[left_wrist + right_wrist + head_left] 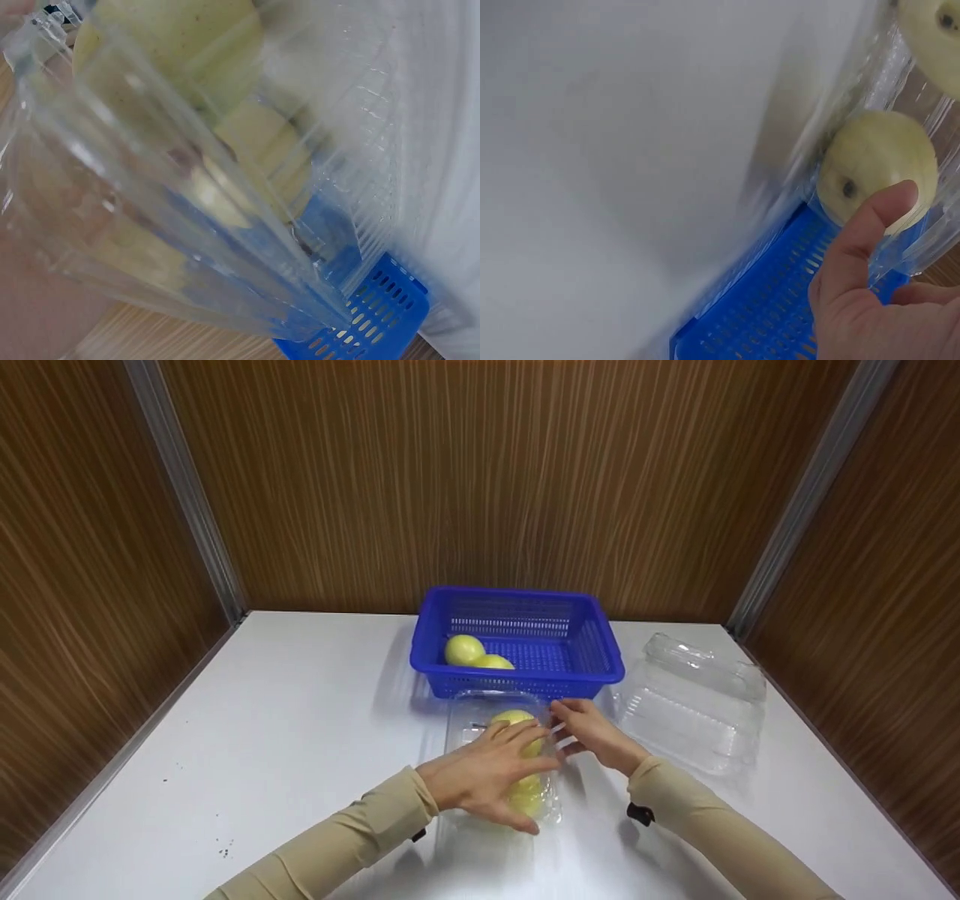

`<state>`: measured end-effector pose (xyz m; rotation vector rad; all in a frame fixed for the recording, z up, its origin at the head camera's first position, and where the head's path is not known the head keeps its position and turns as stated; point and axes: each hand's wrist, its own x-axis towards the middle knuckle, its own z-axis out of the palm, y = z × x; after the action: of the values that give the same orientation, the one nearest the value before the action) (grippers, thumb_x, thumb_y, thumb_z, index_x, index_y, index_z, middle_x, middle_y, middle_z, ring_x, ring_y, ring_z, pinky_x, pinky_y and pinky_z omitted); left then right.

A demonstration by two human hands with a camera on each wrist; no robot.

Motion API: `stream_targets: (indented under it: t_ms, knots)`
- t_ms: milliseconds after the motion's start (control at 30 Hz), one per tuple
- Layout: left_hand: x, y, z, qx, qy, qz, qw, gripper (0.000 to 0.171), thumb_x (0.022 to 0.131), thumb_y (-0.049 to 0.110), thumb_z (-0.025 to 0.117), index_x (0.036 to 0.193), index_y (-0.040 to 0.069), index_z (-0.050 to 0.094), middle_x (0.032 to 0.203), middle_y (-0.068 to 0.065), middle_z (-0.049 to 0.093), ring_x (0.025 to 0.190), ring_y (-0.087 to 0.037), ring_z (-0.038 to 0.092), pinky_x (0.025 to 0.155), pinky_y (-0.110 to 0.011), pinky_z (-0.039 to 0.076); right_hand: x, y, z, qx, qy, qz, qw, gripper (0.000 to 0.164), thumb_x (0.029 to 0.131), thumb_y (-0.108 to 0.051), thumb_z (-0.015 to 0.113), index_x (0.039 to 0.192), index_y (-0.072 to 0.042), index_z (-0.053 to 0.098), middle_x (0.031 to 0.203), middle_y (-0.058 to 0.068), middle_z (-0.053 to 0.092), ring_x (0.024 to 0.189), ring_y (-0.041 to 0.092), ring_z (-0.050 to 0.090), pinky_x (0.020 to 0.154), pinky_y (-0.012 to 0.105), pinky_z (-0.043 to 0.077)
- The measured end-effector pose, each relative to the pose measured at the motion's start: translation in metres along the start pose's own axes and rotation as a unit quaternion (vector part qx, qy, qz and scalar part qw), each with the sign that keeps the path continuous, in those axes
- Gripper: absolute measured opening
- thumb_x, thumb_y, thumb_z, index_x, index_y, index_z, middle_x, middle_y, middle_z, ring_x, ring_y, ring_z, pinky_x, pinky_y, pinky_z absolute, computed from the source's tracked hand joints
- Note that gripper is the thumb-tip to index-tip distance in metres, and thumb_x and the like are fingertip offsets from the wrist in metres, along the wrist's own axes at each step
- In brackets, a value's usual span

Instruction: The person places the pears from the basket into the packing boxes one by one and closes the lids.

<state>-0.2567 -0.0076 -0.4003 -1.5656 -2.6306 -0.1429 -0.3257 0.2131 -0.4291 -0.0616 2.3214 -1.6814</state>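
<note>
A clear plastic container stands in front of the basket, with pale yellow-green round fruits in a row along its right side. My left hand is over the container with its fingers spread across the fruits, covering part of them. In the left wrist view, ribbed clear plastic crosses in front of the fruits. My right hand is at the container's right edge, fingers bent and apart. In the right wrist view, its index fingertip lies against one fruit or the plastic over it; which cannot be told.
Behind the container, a blue perforated basket holds more of the fruits. To the right lies another clear plastic container, opened out. Wood-patterned walls enclose the white table at the back and sides.
</note>
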Motion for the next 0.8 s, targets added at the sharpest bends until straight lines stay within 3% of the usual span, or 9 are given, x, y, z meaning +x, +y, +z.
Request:
stream_targets:
  t_ms: [133,367,567,800]
  knots:
    - [-0.003,-0.001,-0.001,0.001,-0.007,0.012,0.9999,0.085,0.080,0.071,0.061,0.149,0.027,0.041,0.160,-0.010,0.026,0.150,-0.025,0.020,0.120,-0.050,0.022,0.011,-0.002,0.002,-0.021,0.003,0.003,1.000,0.026,0.104,-0.022,0.045,0.109,-0.001,0.058,0.090,0.004,0.057,0.073,0.016,0.062,0.058,0.029,0.054]
    - [-0.007,-0.003,-0.002,-0.021,-0.020,0.021,0.9994,0.082,0.081,0.065,0.065,0.149,0.028,0.041,0.161,-0.012,0.024,0.151,-0.023,0.019,0.121,-0.049,0.020,0.021,-0.005,0.002,-0.047,0.014,-0.010,0.999,0.034,0.099,-0.013,0.048,0.131,-0.006,0.058,0.091,0.006,0.060,0.071,0.016,0.062,0.058,0.032,0.057]
    - [-0.014,-0.007,-0.002,-0.019,-0.008,0.035,0.9992,0.074,0.081,0.060,0.068,0.145,0.028,0.048,0.158,-0.010,0.032,0.149,-0.024,0.024,0.120,-0.049,0.023,0.019,-0.006,-0.003,-0.051,0.028,0.000,0.998,0.035,0.093,-0.006,0.047,0.125,0.000,0.060,0.086,0.006,0.058,0.071,0.017,0.060,0.057,0.030,0.057]
    - [-0.027,-0.012,-0.001,-0.038,0.026,0.029,0.9985,0.065,0.083,0.066,0.063,0.134,0.027,0.058,0.155,-0.007,0.038,0.147,-0.027,0.030,0.119,-0.048,0.025,0.009,-0.005,-0.014,-0.056,0.023,-0.004,0.998,0.027,0.093,-0.008,0.051,0.117,0.003,0.061,0.091,0.008,0.060,0.078,0.020,0.061,0.061,0.031,0.058]
